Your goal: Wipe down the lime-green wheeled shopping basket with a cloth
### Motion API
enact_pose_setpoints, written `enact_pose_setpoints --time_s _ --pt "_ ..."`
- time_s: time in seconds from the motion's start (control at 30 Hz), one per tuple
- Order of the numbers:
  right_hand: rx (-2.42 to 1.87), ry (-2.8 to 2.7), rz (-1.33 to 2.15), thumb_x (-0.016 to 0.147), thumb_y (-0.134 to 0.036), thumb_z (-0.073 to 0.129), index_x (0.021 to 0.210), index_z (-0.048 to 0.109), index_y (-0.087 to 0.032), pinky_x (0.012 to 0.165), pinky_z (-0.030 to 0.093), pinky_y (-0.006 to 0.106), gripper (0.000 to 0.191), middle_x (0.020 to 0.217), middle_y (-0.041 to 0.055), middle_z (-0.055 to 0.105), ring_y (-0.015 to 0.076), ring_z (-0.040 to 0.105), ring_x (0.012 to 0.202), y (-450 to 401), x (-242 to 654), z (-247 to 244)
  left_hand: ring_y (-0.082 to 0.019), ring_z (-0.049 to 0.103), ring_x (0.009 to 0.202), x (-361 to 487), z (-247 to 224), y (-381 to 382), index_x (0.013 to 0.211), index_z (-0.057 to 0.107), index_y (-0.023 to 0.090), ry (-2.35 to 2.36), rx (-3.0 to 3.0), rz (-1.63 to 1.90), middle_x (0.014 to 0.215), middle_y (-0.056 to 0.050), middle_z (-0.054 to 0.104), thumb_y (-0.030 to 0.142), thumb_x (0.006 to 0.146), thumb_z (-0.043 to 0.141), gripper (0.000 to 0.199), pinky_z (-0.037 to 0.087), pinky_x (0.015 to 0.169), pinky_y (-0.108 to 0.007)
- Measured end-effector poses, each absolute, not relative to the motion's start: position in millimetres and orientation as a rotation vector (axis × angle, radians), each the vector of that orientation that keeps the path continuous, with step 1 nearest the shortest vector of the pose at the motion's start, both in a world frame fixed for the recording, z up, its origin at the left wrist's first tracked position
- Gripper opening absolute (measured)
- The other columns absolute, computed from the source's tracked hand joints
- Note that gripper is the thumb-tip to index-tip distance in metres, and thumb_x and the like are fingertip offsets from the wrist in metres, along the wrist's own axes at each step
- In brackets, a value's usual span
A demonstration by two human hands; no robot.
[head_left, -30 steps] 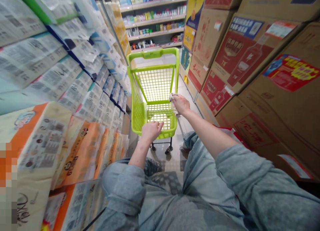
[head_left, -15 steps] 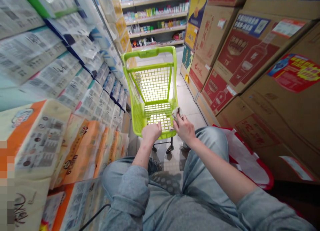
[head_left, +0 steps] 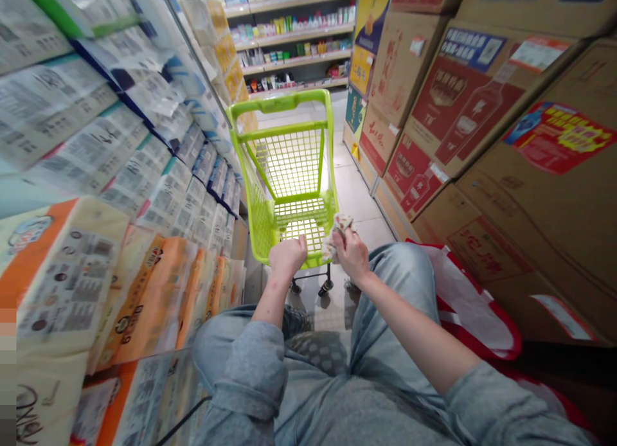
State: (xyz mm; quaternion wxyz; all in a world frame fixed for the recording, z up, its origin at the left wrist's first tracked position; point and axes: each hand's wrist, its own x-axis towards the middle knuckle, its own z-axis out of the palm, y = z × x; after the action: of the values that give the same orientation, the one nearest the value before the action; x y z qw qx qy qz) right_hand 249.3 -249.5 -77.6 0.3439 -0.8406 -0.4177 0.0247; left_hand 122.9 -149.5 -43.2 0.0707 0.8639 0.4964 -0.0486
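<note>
A lime-green plastic shopping cart point(head_left: 284, 192) stands in front of my knees, its handle at the far end. My left hand point(head_left: 288, 256) is closed over the near rim of its basket; the fingers are mostly hidden behind the fist. Pinched in my right hand point(head_left: 353, 253) is a crumpled pale cloth point(head_left: 341, 222) with small coloured spots. The cloth lies against the near right corner of the basket. Through the grid the basket shows no goods in it.
Packs of tissue paper point(head_left: 144, 292) are piled close on my left. Stacked cardboard boxes point(head_left: 463, 105) line the right side. A red-and-white bag point(head_left: 475, 298) rests beside my right knee. Shelves of small goods point(head_left: 294, 28) cross the aisle's far end.
My right hand has shifted slightly down, and more of the spotted cloth shows. My left hand keeps its hold on the rim. The whole view has swung a little.
</note>
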Motion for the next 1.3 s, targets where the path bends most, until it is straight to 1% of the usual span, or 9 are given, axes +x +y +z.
enact_pose_setpoints --time_s 0.07,0.23,0.33,0.43,0.5,0.63,0.9,1.17,1.3 --pt "-2.182 -1.045 0.094 0.086 -0.055 0.036 0.09 0.058 -0.019 0.062 0.038 0.027 0.042 0.077 0.0075 0.061 0.0198 0.057 0.072 -260.9 241.1 -91.0 -0.026 0.065 0.087 122.6 -41.4 -149.5 0.085 0.071 0.014 1.499 2.591 -0.152 0.089 -0.014 0.069 0.046 0.09 0.011 0.068 0.047 0.075 -0.034" --pt "-1.996 -0.955 0.21 0.089 -0.044 0.031 0.066 0.053 -0.021 0.061 0.038 0.028 0.039 0.064 0.0031 0.053 0.0172 0.052 0.064 -286.1 238.4 -131.9 -0.026 0.064 0.09 122.0 -36.8 -149.0 0.087 0.07 0.013 1.491 2.556 -0.201 0.091 -0.014 0.069 0.046 0.09 0.012 0.067 0.046 0.076 -0.034" --pt "-1.964 -0.829 0.129 0.085 -0.044 0.041 0.059 0.053 -0.02 0.071 0.041 0.031 0.037 0.077 0.005 0.053 0.0178 0.051 0.075 -293.3 240.9 -143.1 -0.026 0.064 0.09 122.7 -36.2 -149.2 0.087 0.07 0.014 1.483 2.557 -0.206 0.092 -0.014 0.069 0.046 0.09 0.011 0.067 0.046 0.077 -0.035" --pt "-1.925 -0.815 0.07 0.084 -0.039 0.045 0.072 0.058 -0.02 0.08 0.041 0.033 0.026 0.089 0.0069 0.053 0.0195 0.05 0.087 -290.8 236.5 -134.5 -0.026 0.064 0.09 124.1 -36.4 -150.2 0.086 0.07 0.014 1.48 2.556 -0.21 0.091 -0.014 0.069 0.047 0.09 0.011 0.068 0.046 0.076 -0.034" --pt "-1.914 -0.852 0.116 0.085 -0.034 0.043 0.081 0.056 -0.021 0.078 0.042 0.032 0.019 0.085 0.0054 0.054 0.0193 0.051 0.083 -284.8 229.5 -123.9 -0.026 0.064 0.09 125.0 -36.3 -151.0 0.086 0.071 0.014 1.483 2.558 -0.215 0.09 -0.014 0.069 0.047 0.09 0.011 0.068 0.046 0.076 -0.033" --pt "-1.91 -0.813 0.083 0.086 -0.03 0.038 0.079 0.052 -0.022 0.079 0.041 0.033 0.017 0.084 0.007 0.055 0.0212 0.052 0.086 -273.2 214.9 -119.5 -0.026 0.064 0.089 125.4 -35.6 -151.2 0.086 0.071 0.016 1.462 2.583 -0.235 0.089 -0.013 0.07 0.046 0.09 0.011 0.068 0.047 0.074 -0.033" --pt "-2.033 -0.882 0.247 0.08 -0.015 0.033 0.08 0.054 -0.02 0.081 0.043 0.037 0.023 0.091 0.0099 0.058 0.022 0.053 0.089 -264.4 210.7 -164.4 -0.026 0.064 0.088 123.1 -34.5 -147.6 0.084 0.071 0.017 1.442 2.63 -0.267 0.088 -0.012 0.07 0.046 0.09 0.01 0.068 0.047 0.074 -0.034" --pt "-1.844 -0.694 0.195 0.083 -0.026 0.037 0.106 0.047 -0.018 0.08 0.044 0.035 0.026 0.099 0.0107 0.061 0.0214 0.057 0.094 -272.6 214.9 -140.8 -0.026 0.064 0.088 124.4 -35.7 -148.5 0.084 0.072 0.019 1.414 2.621 -0.248 0.088 -0.011 0.07 0.046 0.09 0.009 0.069 0.047 0.073 -0.036" --pt "-1.811 -0.721 0.145 0.082 -0.025 0.037 0.102 0.051 -0.02 0.084 0.043 0.036 0.025 0.102 0.0104 0.062 0.0215 0.057 0.097 -267.7 220.9 -141.4 -0.025 0.065 0.086 126.0 -37.3 -148.5 0.085 0.072 0.018 1.403 2.627 -0.238 0.088 -0.011 0.07 0.047 0.09 0.009 0.069 0.047 0.073 -0.034"
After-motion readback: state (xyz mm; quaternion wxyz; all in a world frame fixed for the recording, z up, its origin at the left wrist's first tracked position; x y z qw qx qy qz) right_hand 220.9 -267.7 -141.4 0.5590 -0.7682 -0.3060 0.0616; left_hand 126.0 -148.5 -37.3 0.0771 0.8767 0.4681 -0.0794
